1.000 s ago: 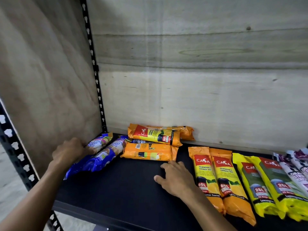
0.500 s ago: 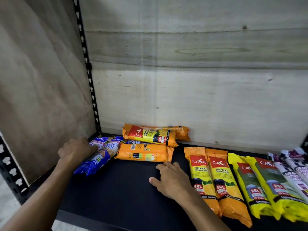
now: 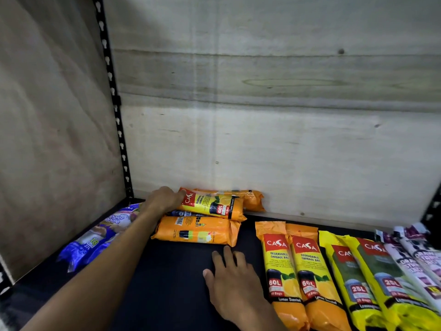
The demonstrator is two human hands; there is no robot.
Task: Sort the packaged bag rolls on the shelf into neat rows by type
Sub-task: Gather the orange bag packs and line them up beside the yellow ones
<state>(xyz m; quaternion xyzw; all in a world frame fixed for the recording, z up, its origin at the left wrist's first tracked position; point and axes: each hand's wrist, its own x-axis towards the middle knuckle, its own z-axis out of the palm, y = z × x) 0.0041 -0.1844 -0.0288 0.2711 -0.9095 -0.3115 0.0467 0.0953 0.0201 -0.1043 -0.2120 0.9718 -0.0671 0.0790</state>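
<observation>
Our left hand [image 3: 164,199] curls round the end of the top orange plastic-wrapped bag roll [image 3: 212,206] in the loose pile by the plywood back wall [image 3: 286,139] — our right hand [image 3: 230,283] lies flat, fingers straight, on the black shelf [image 3: 171,283], beside two orange rolls [image 3: 298,271] in a row.

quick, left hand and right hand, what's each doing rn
Left hand: grips the end of the top orange pack.
Right hand: open, flat on the black shelf, holding nothing.
</observation>
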